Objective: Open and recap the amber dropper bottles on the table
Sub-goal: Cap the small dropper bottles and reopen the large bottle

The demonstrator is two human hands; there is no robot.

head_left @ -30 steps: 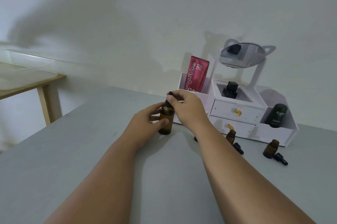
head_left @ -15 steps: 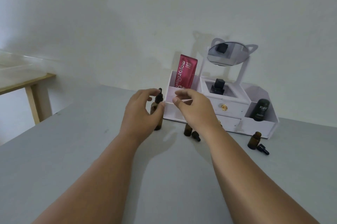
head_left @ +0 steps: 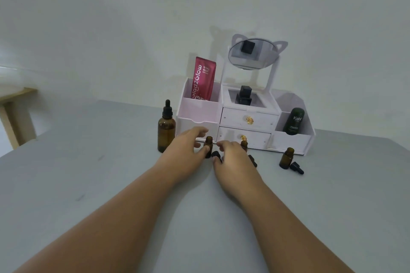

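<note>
We pin the small open bottle (head_left: pixel 208 145) with our left hand (head_left: pixel 188 153) fingers, loosely curled beside it, while our right hand (head_left: pixel 233 161) fingers, narrowing over the loose cap (head_left: pixel 215 154), seat it straight.

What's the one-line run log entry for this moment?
tall capped amber glass dropper bottle: standing free | left hand: at small open amber bottle | right hand: at black dropper cap

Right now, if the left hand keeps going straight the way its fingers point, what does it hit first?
Probably the small open bottle just off the left hand; the thumb already looks to be at its side. Behind it stands the white organizer. Depth is hard to judge here.
</note>
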